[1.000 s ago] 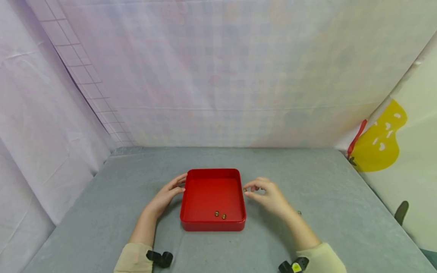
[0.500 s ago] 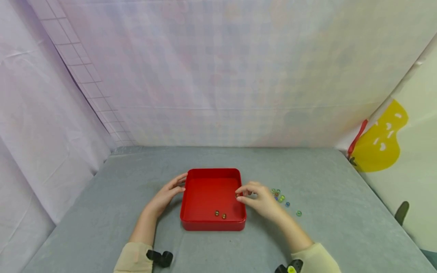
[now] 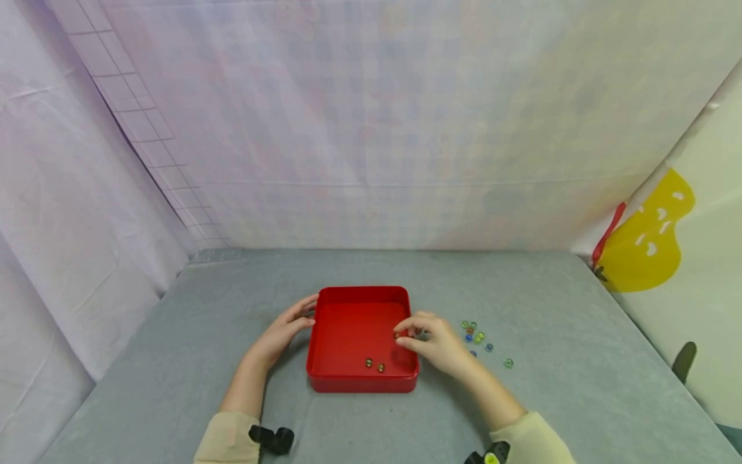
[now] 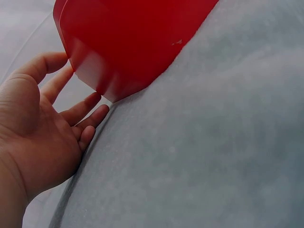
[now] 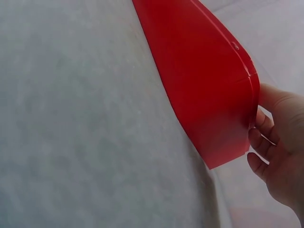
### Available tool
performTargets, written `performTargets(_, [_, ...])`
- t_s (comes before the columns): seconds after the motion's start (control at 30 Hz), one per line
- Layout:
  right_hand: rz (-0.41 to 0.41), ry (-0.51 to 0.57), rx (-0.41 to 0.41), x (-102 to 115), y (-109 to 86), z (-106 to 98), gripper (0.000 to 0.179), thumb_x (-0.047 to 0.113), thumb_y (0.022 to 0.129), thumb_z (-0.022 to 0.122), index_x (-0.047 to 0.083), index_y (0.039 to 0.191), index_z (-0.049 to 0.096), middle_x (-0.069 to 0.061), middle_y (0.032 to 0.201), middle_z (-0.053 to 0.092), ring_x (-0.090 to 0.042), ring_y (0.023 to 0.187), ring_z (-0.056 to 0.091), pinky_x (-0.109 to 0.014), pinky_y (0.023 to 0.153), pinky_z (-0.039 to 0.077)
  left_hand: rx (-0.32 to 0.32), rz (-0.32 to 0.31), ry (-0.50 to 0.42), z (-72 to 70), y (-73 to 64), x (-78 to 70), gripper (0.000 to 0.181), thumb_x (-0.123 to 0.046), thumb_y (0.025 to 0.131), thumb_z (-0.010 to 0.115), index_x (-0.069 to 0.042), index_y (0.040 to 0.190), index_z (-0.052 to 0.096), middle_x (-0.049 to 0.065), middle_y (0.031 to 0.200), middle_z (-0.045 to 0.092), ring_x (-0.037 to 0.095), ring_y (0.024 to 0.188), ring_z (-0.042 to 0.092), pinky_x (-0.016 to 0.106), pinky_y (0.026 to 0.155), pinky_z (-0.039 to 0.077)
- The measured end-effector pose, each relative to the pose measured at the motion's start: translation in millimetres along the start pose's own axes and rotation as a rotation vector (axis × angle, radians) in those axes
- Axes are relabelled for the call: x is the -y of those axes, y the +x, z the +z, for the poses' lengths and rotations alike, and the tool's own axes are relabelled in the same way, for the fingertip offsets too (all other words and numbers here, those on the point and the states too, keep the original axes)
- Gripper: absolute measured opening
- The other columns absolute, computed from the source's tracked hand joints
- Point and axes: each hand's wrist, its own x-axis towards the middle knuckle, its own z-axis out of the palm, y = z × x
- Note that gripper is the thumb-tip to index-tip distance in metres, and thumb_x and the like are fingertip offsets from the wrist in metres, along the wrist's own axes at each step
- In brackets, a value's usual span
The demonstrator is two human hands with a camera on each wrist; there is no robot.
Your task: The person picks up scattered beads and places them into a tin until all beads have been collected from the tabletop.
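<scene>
A square red tray (image 3: pixel 356 332) lies on the grey cloth, with two brownish glass marbles (image 3: pixel 368 363) near its front right corner. My left hand (image 3: pixel 282 335) rests against the tray's left wall, its fingertips touching the side. In the left wrist view, those fingers (image 4: pixel 85 108) lie fairly straight along the red wall. Over the right rim reaches my right hand (image 3: pixel 435 340), pinching a brownish-orange marble (image 3: pixel 397 335) between thumb and fingertips. The right wrist view shows the hand (image 5: pixel 280 147) behind the tray's corner; the marble is hidden there.
Several green, blue, yellow and orange marbles (image 3: pixel 478 336) lie scattered on the grey cloth (image 3: pixel 545 322) right of my right hand. One green marble (image 3: pixel 508 363) sits apart, nearer me. A pale curtain (image 3: pixel 371 161) hangs behind the table.
My right hand has moved left, from beside the tray to over its right rim, carrying the pinched marble. Marbles behind its forearm have come into view. My left hand has stayed still.
</scene>
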Motion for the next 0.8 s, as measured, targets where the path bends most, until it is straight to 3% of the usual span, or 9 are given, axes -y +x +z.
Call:
performTargets(0.17, [0.016, 0.023, -0.007, -2.2, 0.3, 4.0, 0.015, 0.014, 0.082, 0.076, 0.013, 0.097, 0.074, 0.008, 0.080, 0.054, -0.015, 0.080, 0.054, -0.032, 0.071, 0.048, -0.002, -0.001, 0.001, 0.3, -0.9, -0.9, 0.054, -0.013, 0.097, 0.055, -0.012, 0.148, 0.037, 0.016, 0.148, 0.035, 0.031, 0.136, 0.029, 0.055, 0.108, 0.018])
performTargets(0.47, [0.041, 0.014, -0.013, 0.8, 1.3, 7.2, 0.016, 0.003, 0.081, 0.075, 0.002, 0.097, 0.072, -0.003, 0.080, 0.056, -0.027, 0.079, 0.055, -0.040, 0.071, 0.048, -0.007, 0.003, 0.009, 0.5, -1.3, -1.9, 0.055, -0.012, 0.098, 0.053, -0.011, 0.149, 0.034, 0.017, 0.149, 0.033, 0.032, 0.136, 0.028, 0.057, 0.108, 0.018])
performTargets(0.8, [0.017, 0.029, -0.005, -4.6, -0.3, 4.9, 0.018, 0.014, 0.082, 0.076, 0.010, 0.099, 0.073, 0.007, 0.080, 0.053, -0.014, 0.079, 0.053, -0.031, 0.071, 0.047, -0.012, -0.006, 0.011, 0.7, -0.2, -0.3, 0.055, -0.012, 0.098, 0.054, -0.011, 0.149, 0.035, 0.017, 0.149, 0.034, 0.032, 0.136, 0.028, 0.056, 0.108, 0.019])
